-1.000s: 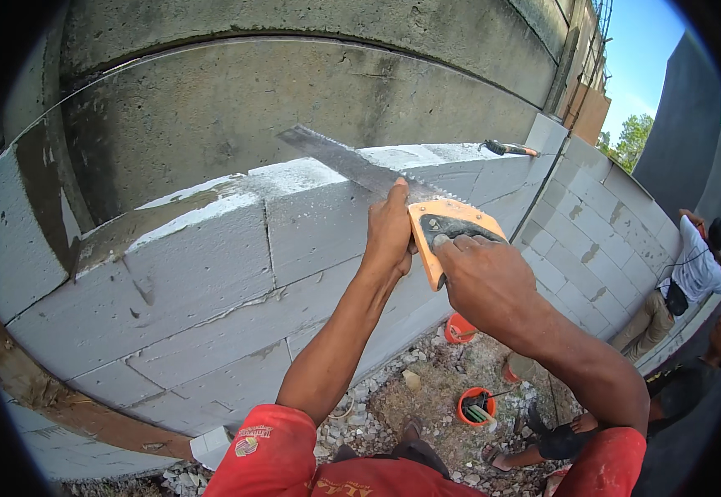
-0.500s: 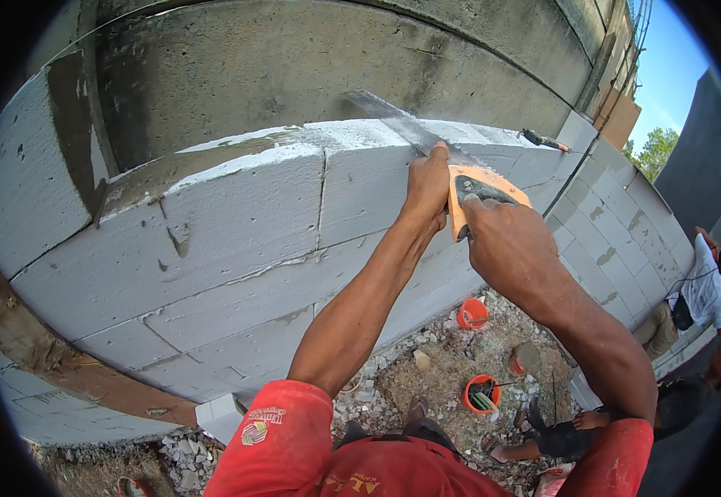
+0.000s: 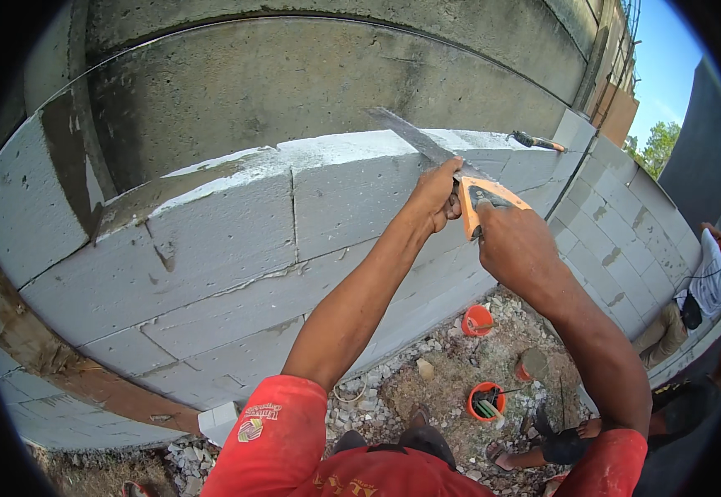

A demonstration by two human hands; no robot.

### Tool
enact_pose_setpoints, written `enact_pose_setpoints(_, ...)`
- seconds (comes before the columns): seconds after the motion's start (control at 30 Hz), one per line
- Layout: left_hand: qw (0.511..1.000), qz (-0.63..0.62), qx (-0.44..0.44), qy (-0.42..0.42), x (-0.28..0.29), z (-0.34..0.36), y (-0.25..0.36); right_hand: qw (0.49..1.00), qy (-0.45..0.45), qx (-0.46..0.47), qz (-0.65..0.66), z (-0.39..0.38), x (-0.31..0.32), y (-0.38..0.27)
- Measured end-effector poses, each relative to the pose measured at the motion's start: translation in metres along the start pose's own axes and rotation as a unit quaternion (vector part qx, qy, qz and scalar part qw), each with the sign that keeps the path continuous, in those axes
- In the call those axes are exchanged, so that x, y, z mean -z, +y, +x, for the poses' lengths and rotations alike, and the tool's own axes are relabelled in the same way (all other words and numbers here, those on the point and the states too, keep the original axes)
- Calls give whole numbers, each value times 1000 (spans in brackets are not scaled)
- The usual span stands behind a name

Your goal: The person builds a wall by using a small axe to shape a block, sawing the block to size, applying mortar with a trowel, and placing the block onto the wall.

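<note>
A hand saw [image 3: 427, 145] with an orange and black handle is held over the top course of a pale grey block wall [image 3: 211, 224]. Its blade slants up and left, in front of the concrete wall behind. My right hand [image 3: 520, 244] is closed around the saw's handle. My left hand [image 3: 437, 197] is closed at the heel of the blade, against the front of the handle; some of its fingers are hidden. White powder coats the wall's top edge under the blade. Whether the teeth touch a block I cannot tell.
A black and orange hand tool [image 3: 534, 141] lies on the wall top. Below are orange buckets [image 3: 476, 320], one holding tools [image 3: 485, 402], on rubble-strewn ground [image 3: 410, 377]. At right are a person in a light shirt [image 3: 708, 273] and another in dark clothes [image 3: 675, 406].
Both hands and the saw have shifted right along the wall. The left hand's raised finger has come down against the blade's heel. The view has turned slightly.
</note>
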State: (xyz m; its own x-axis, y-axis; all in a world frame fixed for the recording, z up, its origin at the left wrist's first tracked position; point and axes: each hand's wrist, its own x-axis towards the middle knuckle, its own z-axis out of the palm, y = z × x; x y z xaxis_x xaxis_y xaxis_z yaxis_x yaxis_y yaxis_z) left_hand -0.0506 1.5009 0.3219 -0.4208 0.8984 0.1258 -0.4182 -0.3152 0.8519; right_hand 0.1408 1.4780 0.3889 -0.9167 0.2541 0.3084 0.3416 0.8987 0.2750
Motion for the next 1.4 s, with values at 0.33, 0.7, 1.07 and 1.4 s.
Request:
enact_pose_setpoints(0.33,995,-37,-21,89,22,-73,45,995,-69,64,41,41,25,-75)
enact_pose_setpoints(0.7,990,-123,-52,35,56,-139,48,983,-100,120,91,9,54,-123)
enact_pose_setpoints(1.07,948,-257,25,-189,24,-14,9,990,-137,6,22,75,30,-54)
enact_pose_setpoints(1.4,964,-255,-69,4,53,-198,62,966,-179,160,94,27,81,-155)
